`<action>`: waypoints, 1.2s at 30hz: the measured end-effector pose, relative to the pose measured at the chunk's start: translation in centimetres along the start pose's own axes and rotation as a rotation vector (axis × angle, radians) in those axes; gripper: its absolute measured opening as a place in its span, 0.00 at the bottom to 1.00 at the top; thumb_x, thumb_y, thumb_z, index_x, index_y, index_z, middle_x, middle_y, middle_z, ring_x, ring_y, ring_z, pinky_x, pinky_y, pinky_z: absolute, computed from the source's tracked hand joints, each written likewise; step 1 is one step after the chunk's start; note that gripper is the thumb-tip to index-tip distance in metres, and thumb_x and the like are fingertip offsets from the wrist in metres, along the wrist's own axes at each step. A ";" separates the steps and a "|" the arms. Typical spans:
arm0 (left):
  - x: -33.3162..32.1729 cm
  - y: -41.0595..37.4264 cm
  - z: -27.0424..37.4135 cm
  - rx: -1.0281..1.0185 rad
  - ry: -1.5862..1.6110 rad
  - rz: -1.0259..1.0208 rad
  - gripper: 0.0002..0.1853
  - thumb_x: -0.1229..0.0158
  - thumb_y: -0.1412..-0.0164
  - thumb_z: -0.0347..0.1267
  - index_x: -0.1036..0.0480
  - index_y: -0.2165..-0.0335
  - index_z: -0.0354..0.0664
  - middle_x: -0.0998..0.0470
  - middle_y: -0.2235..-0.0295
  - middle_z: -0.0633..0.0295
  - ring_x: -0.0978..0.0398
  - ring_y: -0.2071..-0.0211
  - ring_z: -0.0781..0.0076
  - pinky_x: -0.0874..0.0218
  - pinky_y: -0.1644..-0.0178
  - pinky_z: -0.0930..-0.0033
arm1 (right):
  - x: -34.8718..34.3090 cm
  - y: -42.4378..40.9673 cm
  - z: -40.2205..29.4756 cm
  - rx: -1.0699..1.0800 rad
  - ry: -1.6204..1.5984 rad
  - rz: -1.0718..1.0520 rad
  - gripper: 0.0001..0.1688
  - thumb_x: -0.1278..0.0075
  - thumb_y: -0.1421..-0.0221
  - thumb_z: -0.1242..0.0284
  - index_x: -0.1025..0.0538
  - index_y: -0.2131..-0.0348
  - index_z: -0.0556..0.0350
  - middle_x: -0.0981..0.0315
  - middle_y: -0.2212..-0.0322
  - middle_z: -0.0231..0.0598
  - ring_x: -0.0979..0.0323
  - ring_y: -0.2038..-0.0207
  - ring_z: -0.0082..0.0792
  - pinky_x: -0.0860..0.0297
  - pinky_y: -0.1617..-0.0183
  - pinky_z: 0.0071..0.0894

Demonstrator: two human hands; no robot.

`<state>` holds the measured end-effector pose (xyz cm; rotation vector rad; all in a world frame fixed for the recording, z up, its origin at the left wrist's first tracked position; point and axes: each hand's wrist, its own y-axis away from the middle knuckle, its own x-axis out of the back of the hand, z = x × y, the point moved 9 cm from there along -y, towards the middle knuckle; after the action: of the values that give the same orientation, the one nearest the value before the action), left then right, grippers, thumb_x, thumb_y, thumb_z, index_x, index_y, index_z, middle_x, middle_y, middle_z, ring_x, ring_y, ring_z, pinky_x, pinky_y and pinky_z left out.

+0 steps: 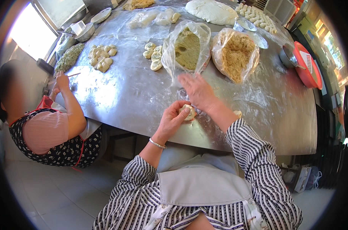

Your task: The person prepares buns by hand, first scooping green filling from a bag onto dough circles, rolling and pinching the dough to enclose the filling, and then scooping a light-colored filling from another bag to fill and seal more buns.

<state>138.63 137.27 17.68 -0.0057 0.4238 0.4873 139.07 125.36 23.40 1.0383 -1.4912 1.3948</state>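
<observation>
My left hand, with a bracelet at the wrist, holds a small round piece of dough over the front of the metal table. Blurred, my right hand is raised just beyond it, fingers extended and nothing seen in them. Its fingertips are near the lower edge of a plastic bag of greenish filling. To the right of that bag stands a plastic bag of brown crumbly filling. Several shaped dough pieces lie left of the green filling. Another dough piece is partly hidden by my right forearm.
A co-worker works at the table's left side beside a mound of greenish filling. Dough pieces lie nearby. At the back are a large dough mass and rows of dough balls. A red basin stands far right.
</observation>
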 end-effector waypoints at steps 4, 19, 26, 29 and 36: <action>0.5 0.0 0.3 -0.058 0.029 0.013 0.19 0.46 0.27 0.37 0.32 0.44 0.38 0.22 0.53 0.61 0.21 0.52 0.69 0.25 0.49 0.66 | -2.6 1.2 -0.4 0.005 -0.075 -0.044 0.31 0.53 0.39 0.69 0.32 0.37 0.49 0.35 0.36 0.42 0.36 0.34 0.37 0.43 0.30 0.51; 1.0 -0.4 -0.7 -0.066 0.042 0.061 0.18 0.54 0.23 0.37 0.31 0.43 0.37 0.24 0.51 0.59 0.24 0.51 0.70 0.29 0.44 0.63 | 4.4 -6.8 5.8 -0.156 -0.202 0.313 0.21 0.42 0.45 0.78 0.23 0.50 0.56 0.22 0.55 0.44 0.25 0.50 0.49 0.28 0.45 0.43; -2.2 -0.2 2.8 -0.289 -0.627 0.108 0.13 0.45 0.30 0.32 0.24 0.51 0.38 0.21 0.60 0.54 0.21 0.63 0.63 0.29 0.56 0.65 | 2.2 -12.0 10.7 -0.223 -0.146 0.216 0.38 0.41 0.43 0.70 0.35 0.37 0.66 0.36 0.38 0.56 0.35 0.37 0.54 0.35 0.34 0.43; -3.5 -1.7 2.6 -0.298 -0.636 0.069 0.11 0.43 0.31 0.30 0.25 0.54 0.37 0.22 0.63 0.54 0.21 0.64 0.61 0.29 0.58 0.63 | 1.1 -14.3 12.4 -0.283 -0.104 0.160 0.46 0.40 0.42 0.64 0.40 0.34 0.68 0.43 0.34 0.58 0.39 0.34 0.54 0.39 0.31 0.43; -6.2 -4.5 3.9 -0.369 -1.065 -0.133 0.12 0.38 0.37 0.33 0.25 0.55 0.45 0.19 0.61 0.58 0.22 0.54 0.57 0.36 0.48 0.56 | -0.6 -16.0 15.3 -0.321 -0.096 -0.080 0.56 0.34 0.48 0.59 0.44 0.32 0.65 0.47 0.31 0.54 0.40 0.33 0.52 0.40 0.30 0.41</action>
<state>137.28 130.84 23.24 -0.1245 -0.7083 0.3703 153.92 109.44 27.22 0.9592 -1.6593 1.0204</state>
